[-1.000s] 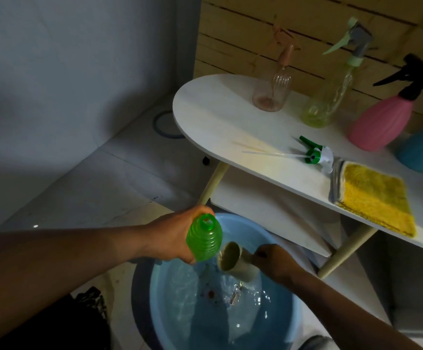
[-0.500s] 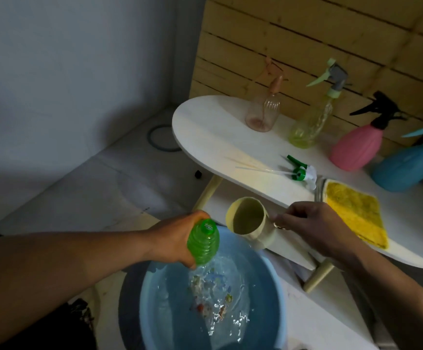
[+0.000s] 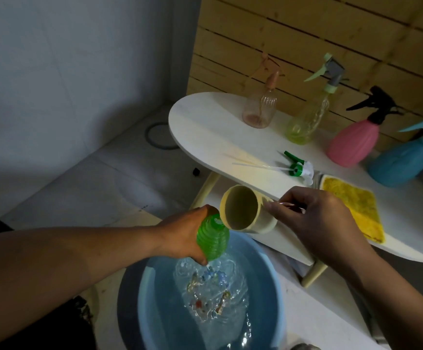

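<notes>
Blue plastic forms the round basin [image 3: 143, 294] nearest the viewer, set on the floor and filled with rippled water, through which a many-coloured print on its bottom is seen, too blurred to be read. Just above the water, a translucent green bottle [image 3: 213, 239] with a ribbed, rounded body is gripped by the left hand [image 3: 180, 238], whose fingers are curled round it. Its open neck is held right at the rim of a smooth, matt beige cup [image 3: 245, 210]. The cylindrical cup is tipped on its side, mouth toward the viewer, and is gripped from behind by the curled fingers of the right hand [image 3: 324, 223]. Beyond, a white oval tabletop [image 3: 205, 127] carries a green-and-white spray head [image 3: 297, 169] with a thin clear tube, beside a fuzzy yellow cloth [image 3: 351, 210]. Farther back, four spray bottles are stood in a row: a clear pinkish one [image 3: 259, 107], a clear yellow-green one [image 3: 306, 120], a fluted pink one [image 3: 351, 142] and a blue one [image 3: 402, 162]. Behind them a slatted wooden wall [image 3: 306, 34] is seen.
</notes>
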A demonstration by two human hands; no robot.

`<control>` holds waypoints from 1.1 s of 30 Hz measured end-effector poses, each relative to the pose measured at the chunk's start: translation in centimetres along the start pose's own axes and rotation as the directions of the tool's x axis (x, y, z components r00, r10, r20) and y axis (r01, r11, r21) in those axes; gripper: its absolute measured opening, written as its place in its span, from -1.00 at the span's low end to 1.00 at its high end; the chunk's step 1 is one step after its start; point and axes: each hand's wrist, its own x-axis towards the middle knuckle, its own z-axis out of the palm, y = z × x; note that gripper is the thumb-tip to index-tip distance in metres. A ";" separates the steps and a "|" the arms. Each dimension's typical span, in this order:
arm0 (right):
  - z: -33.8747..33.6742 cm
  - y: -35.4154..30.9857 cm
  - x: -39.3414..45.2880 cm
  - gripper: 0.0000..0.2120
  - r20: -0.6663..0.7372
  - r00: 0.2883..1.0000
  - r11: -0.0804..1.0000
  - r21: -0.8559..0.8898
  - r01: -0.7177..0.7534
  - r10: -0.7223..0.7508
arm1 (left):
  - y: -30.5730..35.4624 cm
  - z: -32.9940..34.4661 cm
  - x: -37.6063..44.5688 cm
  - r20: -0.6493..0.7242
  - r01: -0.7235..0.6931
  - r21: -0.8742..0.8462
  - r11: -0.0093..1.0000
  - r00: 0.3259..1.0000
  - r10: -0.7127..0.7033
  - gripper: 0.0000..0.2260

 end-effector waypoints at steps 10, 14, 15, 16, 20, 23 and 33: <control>-0.2 -1.0 -0.9 -0.68 -0.064 0.996 0.990 -0.131 0.050 -0.058 | 0.9 -0.1 -0.4 0.018 -0.006 0.057 0.998 1.000 0.005 -0.16; -0.1 -1.1 -1.0 -0.66 -0.097 0.989 0.980 -0.177 0.096 -0.114 | 1.3 -0.1 -0.3 0.011 -0.009 0.063 0.998 1.000 0.009 -0.17; -0.1 -1.2 -1.0 -0.66 -0.103 0.986 0.976 -0.188 0.107 -0.128 | 1.3 -0.1 -0.3 0.014 -0.008 0.061 0.998 1.000 0.007 -0.17; -0.2 -1.3 -1.0 -0.66 -0.108 0.984 0.973 -0.199 0.116 -0.140 | 1.3 -0.1 -0.4 0.016 -0.009 0.056 0.998 1.000 0.008 -0.17; -0.2 -1.4 -1.1 -0.69 -0.123 0.976 0.960 -0.236 0.150 -0.182 | 1.2 -0.1 -0.4 0.035 -0.007 0.033 0.999 0.999 0.006 -0.13; -0.2 -1.5 -1.2 -0.68 -0.125 0.971 0.952 -0.255 0.169 -0.205 | 1.3 -0.2 -0.4 0.044 -0.005 0.032 0.999 0.999 0.004 -0.12; 0.0 -1.6 -1.4 -0.71 -0.150 0.935 0.907 -0.332 0.258 -0.321 | 0.4 0.4 0.3 0.027 -0.012 0.038 0.999 1.000 0.011 -0.13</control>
